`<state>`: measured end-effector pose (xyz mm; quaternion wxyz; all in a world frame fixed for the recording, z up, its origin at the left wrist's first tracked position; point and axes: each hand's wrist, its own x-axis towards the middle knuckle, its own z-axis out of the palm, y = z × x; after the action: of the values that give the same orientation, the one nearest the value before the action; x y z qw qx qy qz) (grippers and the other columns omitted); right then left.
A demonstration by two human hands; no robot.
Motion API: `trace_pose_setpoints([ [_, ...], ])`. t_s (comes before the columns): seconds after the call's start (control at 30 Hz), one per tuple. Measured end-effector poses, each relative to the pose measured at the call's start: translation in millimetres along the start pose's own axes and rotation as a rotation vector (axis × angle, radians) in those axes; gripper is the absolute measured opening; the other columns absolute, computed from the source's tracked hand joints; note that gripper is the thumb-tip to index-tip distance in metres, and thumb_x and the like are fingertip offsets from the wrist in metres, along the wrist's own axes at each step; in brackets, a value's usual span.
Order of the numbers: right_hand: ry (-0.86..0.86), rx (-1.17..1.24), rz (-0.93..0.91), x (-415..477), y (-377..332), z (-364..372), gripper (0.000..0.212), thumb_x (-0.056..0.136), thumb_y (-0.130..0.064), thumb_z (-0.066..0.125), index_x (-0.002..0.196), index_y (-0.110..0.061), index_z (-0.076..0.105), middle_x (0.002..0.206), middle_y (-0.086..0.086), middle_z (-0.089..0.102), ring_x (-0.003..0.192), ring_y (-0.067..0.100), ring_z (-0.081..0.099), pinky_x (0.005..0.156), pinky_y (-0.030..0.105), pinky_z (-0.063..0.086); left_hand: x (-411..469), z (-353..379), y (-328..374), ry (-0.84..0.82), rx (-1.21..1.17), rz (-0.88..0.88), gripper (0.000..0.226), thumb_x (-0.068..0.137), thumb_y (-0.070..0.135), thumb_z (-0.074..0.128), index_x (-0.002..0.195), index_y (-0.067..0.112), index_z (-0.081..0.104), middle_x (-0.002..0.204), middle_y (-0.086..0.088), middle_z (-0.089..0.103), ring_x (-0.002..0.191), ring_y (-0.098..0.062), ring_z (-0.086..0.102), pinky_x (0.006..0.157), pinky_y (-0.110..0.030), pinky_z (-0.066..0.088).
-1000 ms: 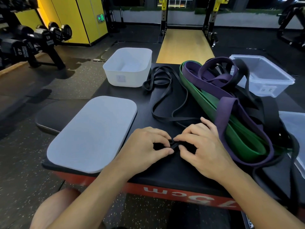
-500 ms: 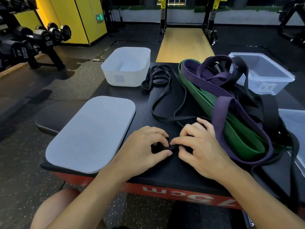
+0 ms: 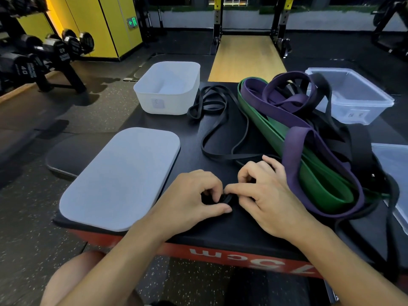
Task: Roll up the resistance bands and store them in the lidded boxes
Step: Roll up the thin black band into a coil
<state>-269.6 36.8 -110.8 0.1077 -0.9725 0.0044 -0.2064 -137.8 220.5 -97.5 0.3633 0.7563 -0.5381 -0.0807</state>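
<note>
a white box [image 3: 163, 104] is set open at the far left; a clear box [image 3: 357, 107] at the far right is partly hidden by a pile of green, purple and black bands [image 3: 309, 173]; a pale lid [image 3: 119, 177] is laid flat at the near left; the rolled end of a thin black band [image 3: 227, 198] is pinched between the left hand [image 3: 194, 199] and right hand [image 3: 265, 195], its length trailing toward the white box.

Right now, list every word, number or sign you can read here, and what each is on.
"75cm", upside down: red front edge of the platform.
"40": dumbbell head, far left.
Green exit sign: symbols only, no legible words.
Labels on the white box and clear box: too blurred to read.
</note>
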Motion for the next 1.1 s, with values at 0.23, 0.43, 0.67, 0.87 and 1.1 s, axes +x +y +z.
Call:
trace_pose_setpoints([
  [0.23,0.022,0.026,0.015,-0.1,-0.4,-0.3,0.028,0.097,-0.031,0.055,0.119,-0.037,0.072,0.102,-0.020,0.050,0.105,0.009,0.052,0.124,0.039,0.011,-3.5,-3.7,6.0,-0.035,-0.138,-0.108,0.037,0.082,0.023,0.087,0.086,0.033,0.052,0.096,0.013,0.071,0.089,-0.015,0.063,0.081,-0.029,0.052],
  [0.43,0.044,0.109,0.008,-1.5,1.9,-2.3,0.021,0.094,-0.035,0.062,0.111,-0.038,0.074,0.103,-0.024,0.062,0.108,0.000,0.054,0.123,0.038,0.017,-4.6,-6.2,6.1,-0.034,-0.208,-0.094,0.045,0.085,0.008,0.081,0.100,0.036,0.050,0.102,0.016,0.073,0.101,-0.011,0.068,0.092,-0.021,0.052],
  [0.67,0.036,0.180,0.018,-1.4,2.0,-3.3,0.020,0.091,-0.035,0.066,0.106,-0.043,0.075,0.097,-0.025,0.060,0.104,-0.003,0.054,0.120,0.045,0.025,-2.8,-8.1,0.9,-0.026,-0.201,-0.060,0.036,0.082,0.007,0.083,0.104,0.029,0.064,0.107,0.013,0.063,0.104,-0.015,0.067,0.092,-0.028,0.056],
  [0.87,0.083,0.168,0.032,-2.7,-0.9,-3.2,0.023,0.089,-0.036,0.060,0.103,-0.039,0.079,0.090,-0.020,0.058,0.096,0.002,0.056,0.122,0.037,0.018,-3.6,-5.0,-2.4,-0.033,-0.042,-0.043,0.022,0.083,0.024,0.085,0.098,0.037,0.074,0.101,0.022,0.069,0.099,-0.008,0.061,0.081,-0.014,0.044],
  [1.1,0.158,0.086,0.098,-0.3,1.7,1.0,0.017,0.081,-0.024,0.070,0.093,-0.029,0.080,0.083,-0.017,0.056,0.087,0.008,0.055,0.121,0.041,0.025,-3.0,-7.4,-6.4,-0.058,-0.042,-0.052,0.016,0.083,0.039,0.087,0.095,0.034,0.079,0.102,0.019,0.065,0.093,-0.011,0.063,0.081,-0.027,0.053],
])
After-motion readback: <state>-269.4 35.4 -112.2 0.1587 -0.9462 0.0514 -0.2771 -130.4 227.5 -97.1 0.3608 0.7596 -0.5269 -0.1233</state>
